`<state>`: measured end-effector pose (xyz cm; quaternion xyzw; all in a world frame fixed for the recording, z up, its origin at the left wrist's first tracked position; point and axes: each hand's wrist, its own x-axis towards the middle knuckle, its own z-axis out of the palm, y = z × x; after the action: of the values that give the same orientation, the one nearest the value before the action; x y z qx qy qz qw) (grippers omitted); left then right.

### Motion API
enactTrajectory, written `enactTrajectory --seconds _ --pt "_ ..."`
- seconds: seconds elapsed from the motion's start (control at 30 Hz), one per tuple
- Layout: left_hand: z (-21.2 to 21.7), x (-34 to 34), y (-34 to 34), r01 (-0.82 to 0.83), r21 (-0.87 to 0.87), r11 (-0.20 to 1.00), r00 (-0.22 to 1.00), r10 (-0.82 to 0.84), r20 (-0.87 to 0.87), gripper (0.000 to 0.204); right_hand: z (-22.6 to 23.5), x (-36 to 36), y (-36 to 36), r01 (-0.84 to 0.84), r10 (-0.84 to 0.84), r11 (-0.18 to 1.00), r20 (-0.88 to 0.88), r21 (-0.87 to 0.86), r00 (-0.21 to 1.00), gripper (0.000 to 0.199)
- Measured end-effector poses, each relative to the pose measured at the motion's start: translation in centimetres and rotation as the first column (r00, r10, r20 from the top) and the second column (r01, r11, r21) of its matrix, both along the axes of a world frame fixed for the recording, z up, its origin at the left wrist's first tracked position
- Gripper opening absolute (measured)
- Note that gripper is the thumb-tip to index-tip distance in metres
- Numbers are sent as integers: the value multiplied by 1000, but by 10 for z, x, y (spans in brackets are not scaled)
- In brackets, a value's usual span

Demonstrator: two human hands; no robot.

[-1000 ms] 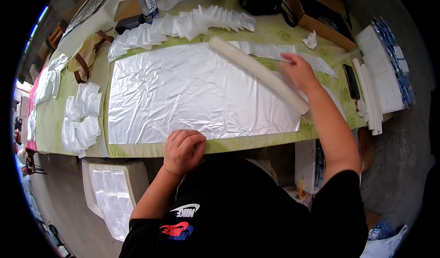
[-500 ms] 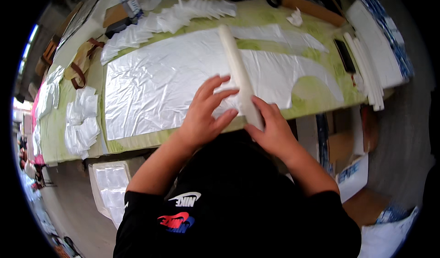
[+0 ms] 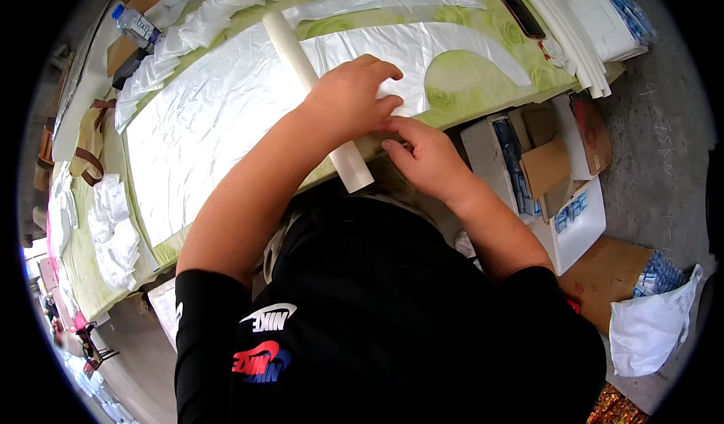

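Note:
A long pale tube [image 3: 348,169] lies slantwise across a shiny translucent plastic sheet [image 3: 204,134], its near end jutting past the table's front edge. My left arm crosses over the tube. Just right of it, my left hand [image 3: 353,96] hovers above the sheet, fingers curled loosely and the thumb apart from the index finger. My right hand [image 3: 428,156] is by the front edge, its index fingertip close to the left thumb and its own thumb held apart. Nothing shows in either hand; whether the hands touch is hard to tell. The sheet's right end has a curved cut-out.
Folded clear plastic pieces [image 3: 215,17] line the back, with more [image 3: 113,228] at left. A bottle [image 3: 136,26] stands far left. A phone [image 3: 519,12] and white tubes [image 3: 566,36] lie at right. Below are cardboard boxes [image 3: 547,169] and a white bag [image 3: 654,326].
My left hand has crossed over the tube to its right side. My right hand has come off the tube. The view has shifted, so the table appears higher and further left.

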<state>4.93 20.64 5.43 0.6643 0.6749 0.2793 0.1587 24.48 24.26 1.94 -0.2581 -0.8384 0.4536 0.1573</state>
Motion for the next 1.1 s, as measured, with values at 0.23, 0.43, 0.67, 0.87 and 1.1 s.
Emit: enactTrajectory --seconds 0.23,0.43,0.67,0.87,1.1 --pt "-7 12 38 60 -427 902 982 -130 -139 32 -23 35 -15 139 -170 979 -224 -149 960 22" --pt "-25 9 40 -20 -298 954 994 -12 -105 29 -29 38 -9 131 -172 979 -285 -155 943 22" --pt "-22 -1 46 13 -372 928 1000 -5 24 32 -32 25 -11 74 -103 991 -287 -110 952 23" --pt "-20 -4 48 -6 -442 897 994 54 96 30 -33 30 -12 83 -113 990 -279 -116 954 22" --pt "-21 8 42 -61 -360 931 997 70 12 28 -30 25 -9 90 -107 993 -261 -74 960 23"
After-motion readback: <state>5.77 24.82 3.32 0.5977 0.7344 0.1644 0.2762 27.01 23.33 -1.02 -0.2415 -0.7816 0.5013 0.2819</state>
